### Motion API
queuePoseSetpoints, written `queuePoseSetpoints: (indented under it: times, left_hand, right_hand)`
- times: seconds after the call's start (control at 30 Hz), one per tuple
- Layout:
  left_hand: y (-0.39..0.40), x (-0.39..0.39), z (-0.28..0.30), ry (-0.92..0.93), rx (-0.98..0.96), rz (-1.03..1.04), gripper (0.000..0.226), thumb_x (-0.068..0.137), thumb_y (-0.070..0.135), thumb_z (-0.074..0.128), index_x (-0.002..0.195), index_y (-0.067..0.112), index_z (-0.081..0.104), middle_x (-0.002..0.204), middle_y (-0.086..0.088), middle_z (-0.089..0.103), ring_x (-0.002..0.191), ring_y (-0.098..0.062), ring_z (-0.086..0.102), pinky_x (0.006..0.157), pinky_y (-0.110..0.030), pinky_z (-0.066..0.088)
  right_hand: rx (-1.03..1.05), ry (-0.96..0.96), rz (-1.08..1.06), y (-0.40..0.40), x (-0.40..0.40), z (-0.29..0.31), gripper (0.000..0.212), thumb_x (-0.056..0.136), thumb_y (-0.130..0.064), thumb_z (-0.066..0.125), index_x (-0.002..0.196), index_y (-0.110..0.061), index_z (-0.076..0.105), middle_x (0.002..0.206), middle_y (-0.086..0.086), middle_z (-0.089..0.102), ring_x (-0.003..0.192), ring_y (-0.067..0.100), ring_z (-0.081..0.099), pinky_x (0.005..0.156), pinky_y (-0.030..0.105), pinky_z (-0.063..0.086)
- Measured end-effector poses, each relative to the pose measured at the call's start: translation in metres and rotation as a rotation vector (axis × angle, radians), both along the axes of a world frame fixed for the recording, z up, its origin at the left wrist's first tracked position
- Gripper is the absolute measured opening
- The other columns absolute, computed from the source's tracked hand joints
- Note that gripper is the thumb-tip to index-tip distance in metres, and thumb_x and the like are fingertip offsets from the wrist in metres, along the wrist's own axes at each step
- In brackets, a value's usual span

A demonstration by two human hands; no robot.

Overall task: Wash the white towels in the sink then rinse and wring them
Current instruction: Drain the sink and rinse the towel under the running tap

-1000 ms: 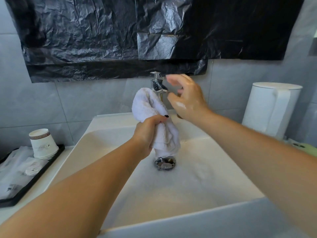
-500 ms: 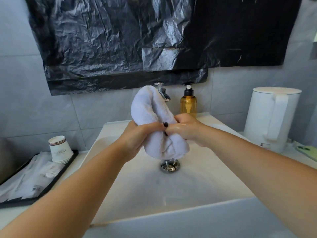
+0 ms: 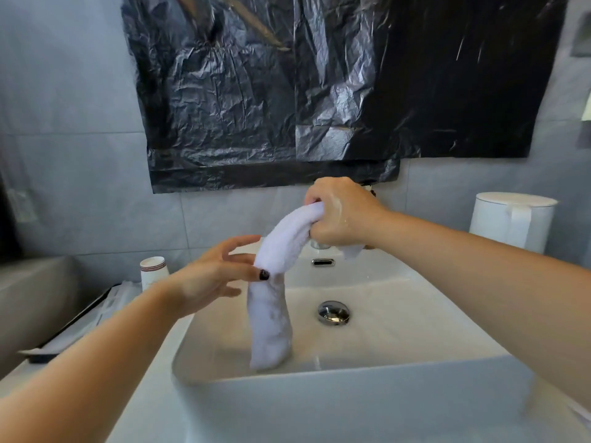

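Observation:
A wet white towel (image 3: 275, 282) hangs as a long roll over the white sink (image 3: 351, 388), its lower end down in the basin. My right hand (image 3: 339, 215) grips the towel's top end high above the back of the basin. My left hand (image 3: 214, 276) is beside the towel's middle with fingers spread, the thumb touching the cloth. The tap is hidden behind my right hand. The chrome drain plug (image 3: 333, 312) lies to the right of the hanging towel.
A white kettle (image 3: 511, 220) stands on the counter at the right. A paper cup (image 3: 153, 271) and a black tray (image 3: 73, 334) with wrapped items sit at the left. Black plastic sheeting (image 3: 319, 91) covers the wall above the sink.
My left hand has let go of the towel and opened. My right hand has taken the top end and lifted it, so the bunched towel now hangs stretched out. The view has shifted left.

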State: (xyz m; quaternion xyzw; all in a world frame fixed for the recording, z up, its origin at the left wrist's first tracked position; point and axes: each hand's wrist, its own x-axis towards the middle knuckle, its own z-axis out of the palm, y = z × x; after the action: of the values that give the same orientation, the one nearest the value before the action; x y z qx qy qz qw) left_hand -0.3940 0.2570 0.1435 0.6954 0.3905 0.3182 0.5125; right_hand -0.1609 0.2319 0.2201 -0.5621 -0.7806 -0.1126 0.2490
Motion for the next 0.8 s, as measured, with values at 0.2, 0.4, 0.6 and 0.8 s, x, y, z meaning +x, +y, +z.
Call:
queuePoseSetpoints:
  times: [0.2, 0.4, 0.6, 0.8]
  left_hand:
    - [-0.021, 0.019, 0.03, 0.005, -0.047, -0.215, 0.07, 0.061, 0.024, 0.077, 0.127, 0.011, 0.058, 0.131, -0.019, 0.062, 0.124, -0.034, 0.057, 0.105, -0.048, 0.046]
    - [-0.025, 0.04, 0.023, -0.212, 0.026, -0.149, 0.042, 0.073, 0.001, 0.063, 0.115, 0.003, 0.063, 0.111, -0.018, 0.071, 0.098, -0.027, 0.069, 0.088, -0.037, 0.057]
    - [-0.024, 0.046, 0.013, -0.308, -0.193, -0.212, 0.022, 0.054, 0.013, 0.071, 0.075, 0.008, 0.072, 0.069, -0.008, 0.064, 0.061, -0.016, 0.063, 0.062, -0.028, 0.055]
    - [-0.028, 0.076, 0.025, 0.11, -0.349, -0.379, 0.027, 0.048, 0.014, 0.069, 0.073, 0.008, 0.063, 0.058, -0.003, 0.055, 0.047, -0.011, 0.054, 0.05, -0.02, 0.047]
  right_hand:
    - [0.298, -0.412, 0.357, -0.015, -0.028, 0.011, 0.044, 0.062, -0.009, 0.068, 0.106, -0.011, 0.065, 0.099, 0.006, 0.06, 0.082, 0.03, 0.056, 0.062, 0.038, 0.047]
    - [0.492, -0.378, 0.514, -0.012, -0.016, 0.003, 0.06, 0.07, 0.001, 0.068, 0.127, -0.004, 0.051, 0.125, 0.019, 0.058, 0.11, 0.036, 0.059, 0.081, 0.047, 0.054]
    - [0.687, -0.416, 0.364, -0.011, 0.028, -0.076, 0.077, 0.079, -0.001, 0.06, 0.147, -0.013, 0.027, 0.153, 0.018, 0.019, 0.144, 0.041, 0.023, 0.109, 0.059, 0.032]
    - [0.733, -0.254, 0.402, 0.001, 0.021, -0.085, 0.069, 0.085, -0.023, 0.069, 0.143, -0.019, 0.032, 0.149, 0.016, 0.023, 0.134, 0.041, 0.037, 0.103, 0.054, 0.041]
